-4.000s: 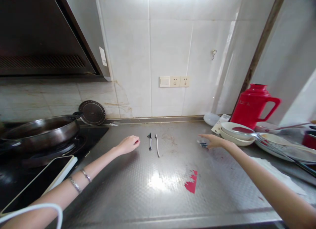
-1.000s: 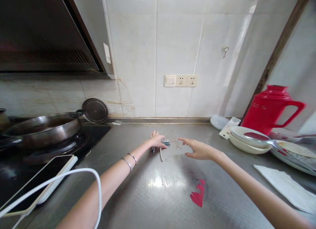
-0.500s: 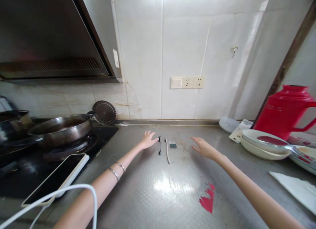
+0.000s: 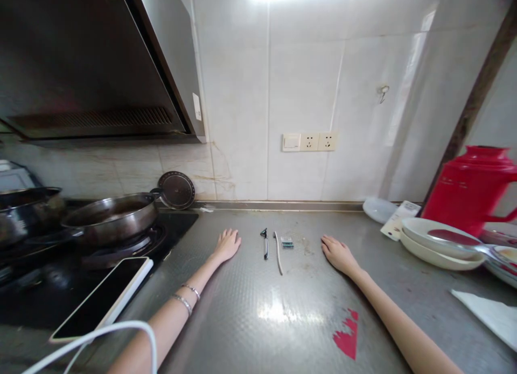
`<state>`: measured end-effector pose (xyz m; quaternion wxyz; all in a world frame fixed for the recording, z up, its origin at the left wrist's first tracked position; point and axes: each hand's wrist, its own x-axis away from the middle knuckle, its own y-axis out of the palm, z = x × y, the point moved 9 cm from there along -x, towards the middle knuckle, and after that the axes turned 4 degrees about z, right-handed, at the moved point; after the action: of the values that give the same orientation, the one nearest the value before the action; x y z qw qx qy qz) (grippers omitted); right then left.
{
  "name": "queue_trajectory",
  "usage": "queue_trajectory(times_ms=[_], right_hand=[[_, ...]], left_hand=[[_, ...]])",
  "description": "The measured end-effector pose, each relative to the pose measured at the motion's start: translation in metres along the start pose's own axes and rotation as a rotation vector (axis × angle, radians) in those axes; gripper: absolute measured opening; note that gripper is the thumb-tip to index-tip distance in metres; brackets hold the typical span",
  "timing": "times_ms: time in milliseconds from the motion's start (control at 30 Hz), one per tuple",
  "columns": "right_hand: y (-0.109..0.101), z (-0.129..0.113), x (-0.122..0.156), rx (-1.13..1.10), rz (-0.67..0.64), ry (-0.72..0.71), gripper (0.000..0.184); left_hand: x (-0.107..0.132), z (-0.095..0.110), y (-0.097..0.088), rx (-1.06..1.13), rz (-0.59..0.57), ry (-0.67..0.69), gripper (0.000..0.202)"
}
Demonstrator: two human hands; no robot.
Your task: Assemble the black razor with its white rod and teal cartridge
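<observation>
Well apart, hands (image 4: 227, 246) (image 4: 338, 254) clear of back edge (image 4: 283, 205)

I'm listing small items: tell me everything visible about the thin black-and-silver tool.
The black-and-silver tool has a wider dark head at its far end, a slim, shiny, metal-looking shaft and a dark near end. It lies on the metal counter, between the left hand and the pale stick, touching neither. Finer detail is unclear.
</observation>
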<state>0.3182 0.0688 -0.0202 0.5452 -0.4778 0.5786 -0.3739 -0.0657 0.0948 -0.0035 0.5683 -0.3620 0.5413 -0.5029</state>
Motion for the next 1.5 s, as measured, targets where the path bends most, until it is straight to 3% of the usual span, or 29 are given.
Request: queue_trajectory(times_ms=[800,967,1167,1333,1500], right_hand=[[-0.007,-0.001,0.002,-0.005,0.018,0.016,0.045],[-0.012,-0.003,0.003,-0.020,0.048,0.003,0.045],[-0.012,-0.002,0.002,-0.029,0.040,0.013,0.042],[-0.011,-0.002,0.002,-0.024,0.043,0.005,0.044],[-0.012,-0.001,0.002,-0.035,0.050,0.012,0.042]], left_hand=[[-0.001,-0.002,-0.001,0.004,0.030,0.013,0.046],[-0.002,0.002,-0.014,0.091,0.072,-0.028,0.039],[-0.007,0.044,-0.028,0.149,0.076,-0.019,0.024],[-0.002,0.090,-0.009,0.210,-0.072,0.038,0.024],[0.006,0.107,-0.004,0.136,-0.093,0.004,0.032]])
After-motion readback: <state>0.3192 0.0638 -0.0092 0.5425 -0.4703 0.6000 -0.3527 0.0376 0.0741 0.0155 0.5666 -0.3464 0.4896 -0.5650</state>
